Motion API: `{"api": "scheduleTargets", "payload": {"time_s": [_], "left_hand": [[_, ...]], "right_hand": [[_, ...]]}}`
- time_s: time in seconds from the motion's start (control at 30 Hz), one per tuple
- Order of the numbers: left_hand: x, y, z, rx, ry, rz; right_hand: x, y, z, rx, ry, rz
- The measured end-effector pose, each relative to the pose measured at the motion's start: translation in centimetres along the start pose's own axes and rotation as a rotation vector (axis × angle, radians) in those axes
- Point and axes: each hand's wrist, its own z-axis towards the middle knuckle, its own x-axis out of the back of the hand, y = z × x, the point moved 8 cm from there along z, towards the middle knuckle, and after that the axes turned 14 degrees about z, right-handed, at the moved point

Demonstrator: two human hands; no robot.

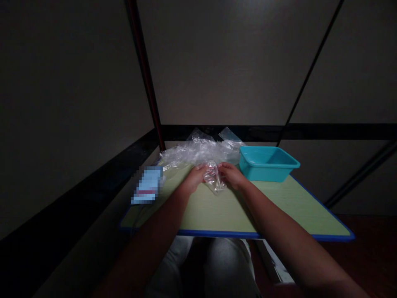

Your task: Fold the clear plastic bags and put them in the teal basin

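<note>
Between my two hands is a clear plastic bag [214,182], with something reddish showing through it. My left hand [197,176] is closed on the bag's left side. On its right side, the fingers of my right hand [230,173] pinch the plastic. Just behind my hands lies a loose pile of crumpled clear bags [201,150]. What the held bag contains is too small to make out.
A turquoise plastic basin [268,173] stands to the right of my right hand. At the left edge is a blurred bright screen [147,186]. The light green table [217,213] has a blue rim, and walls rise behind and to the left.
</note>
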Motion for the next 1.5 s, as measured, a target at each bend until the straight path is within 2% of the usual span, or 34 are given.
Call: {"api": "scheduleTargets", "payload": {"time_s": [0.17,0.27,0.37,0.57,0.73,0.8,0.87,0.97,1.13,1.2,1.27,1.37,1.5], "left_hand": [[-0.6,-0.2,-0.6,0.047,-0.093,0.054],[-0.5,-0.1,-0.9,0.067,-0.095,0.072],[0.6,-0.2,-0.8,0.079,-0.007,0.077],[3.2,-0.6,-0.4,0.112,0.251,0.075],[4.3,-0.4,-0.5,0.115,0.348,0.050],[4.1,-0.4,-0.5,0.131,0.323,0.032],[3.3,-0.5,-0.5,0.150,0.245,0.023],[1.6,-0.6,-0.6,0.152,0.081,0.028],[-1.1,-0.9,-2.0,0.194,-0.236,0.090],[-1.8,-1.1,-2.8,0.230,-0.346,0.128],[-2.1,-1.2,-3.3,0.258,-0.404,0.159],[-1.5,-1.2,-3.0,0.262,-0.345,0.171],[0.8,-1.4,-1.4,0.259,-0.077,0.173]], "right_hand": [[-0.5,-0.2,-0.4,-0.023,-0.041,-0.025],[-0.5,-0.4,-0.7,-0.034,-0.037,-0.042],[0.1,-0.3,-0.8,-0.056,0.007,-0.059],[1.2,0.2,-0.8,-0.099,0.091,-0.067],[0.9,0.1,-1.1,-0.118,0.079,-0.050],[0.5,0.0,-1.2,-0.124,0.053,-0.032],[0.1,-0.1,-1.3,-0.131,0.023,-0.006],[-0.1,-0.2,-1.3,-0.142,0.009,0.039],[0.5,-0.3,-1.0,-0.140,0.067,0.100],[0.6,-0.5,-0.9,-0.122,0.080,0.109],[0.5,-0.7,-1.0,-0.097,0.084,0.108],[0.4,-1.0,-1.1,-0.063,0.082,0.085],[0.7,-1.2,-1.1,-0.021,0.108,0.018]]}}
